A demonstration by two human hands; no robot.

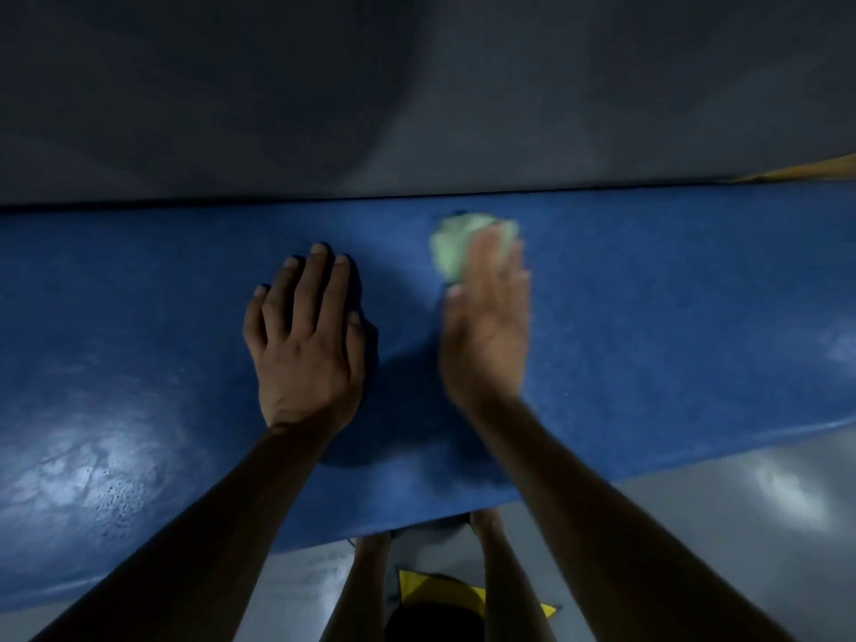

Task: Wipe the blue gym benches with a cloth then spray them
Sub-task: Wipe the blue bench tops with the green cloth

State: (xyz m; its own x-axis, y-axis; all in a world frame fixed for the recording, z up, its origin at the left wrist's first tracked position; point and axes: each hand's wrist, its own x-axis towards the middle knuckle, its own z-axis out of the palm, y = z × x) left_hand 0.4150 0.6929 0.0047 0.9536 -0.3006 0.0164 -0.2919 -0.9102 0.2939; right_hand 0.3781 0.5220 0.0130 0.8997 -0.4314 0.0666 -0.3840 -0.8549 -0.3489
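The left hand (305,345) rests flat on the blue bench (648,317) while the right hand (484,326), fingers straight, presses the pale green cloth (456,243) near its far edge; overlapping, evenly pressed strokes look best

**Blue bench and its load**

The frame is crossed from left to right by a blue bench (648,317), its top sheened with pale wet patches at the left. A left hand (308,349) is laid flat on it, fingers straight. Just to the right, a pale green cloth (456,243) is pressed to the surface under a blurred right hand (486,326).
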